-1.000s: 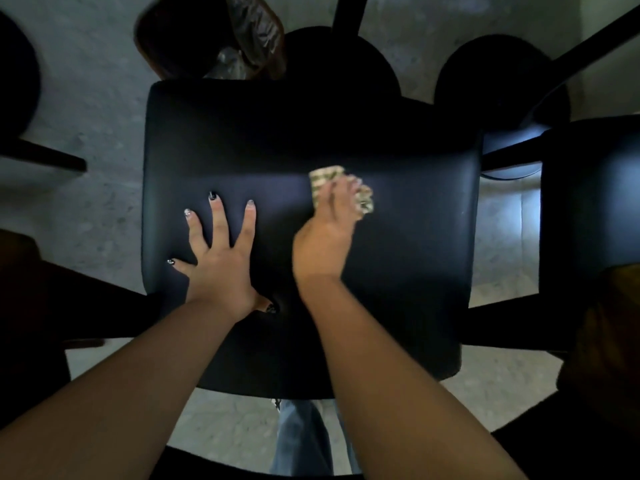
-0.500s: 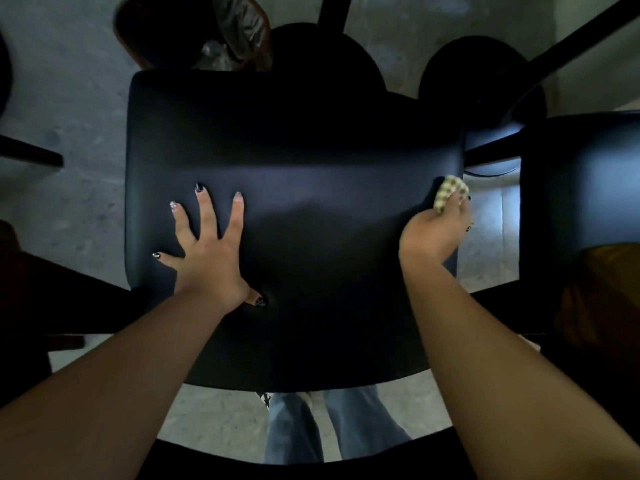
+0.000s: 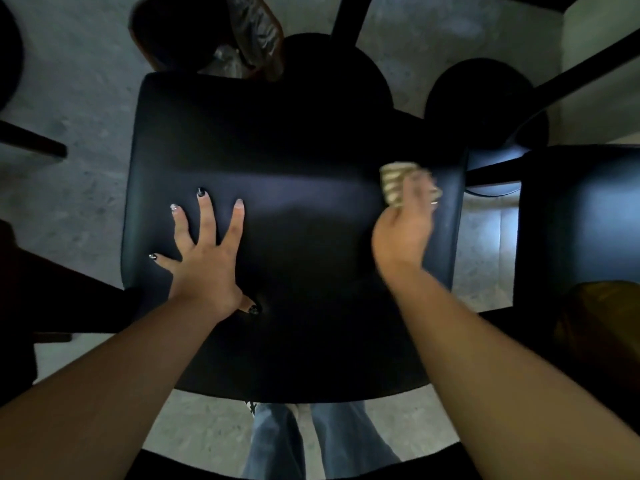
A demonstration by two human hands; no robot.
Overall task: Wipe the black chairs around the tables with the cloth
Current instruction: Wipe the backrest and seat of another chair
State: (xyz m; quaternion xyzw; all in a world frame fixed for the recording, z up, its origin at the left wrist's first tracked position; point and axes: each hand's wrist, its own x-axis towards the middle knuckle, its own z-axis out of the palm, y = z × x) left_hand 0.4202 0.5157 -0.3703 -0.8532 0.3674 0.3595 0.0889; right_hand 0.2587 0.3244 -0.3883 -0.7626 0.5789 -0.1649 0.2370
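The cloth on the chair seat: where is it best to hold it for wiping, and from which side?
Probably grip the cloth at its near edge, coming from above and from the person's side, as the right hand does. It lies flat on the chair seat, so its far part stays free to wipe.

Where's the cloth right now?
In the head view, the cloth is under the right hand, on the black chair seat near its right edge.

— What's the room like from where I'm looking?
— I see a mottled grey concrete floor (image 3: 79, 98), dim light, a pale wall (image 3: 599, 39) top right, and a plastic-lined bin (image 3: 221, 36) at the far side
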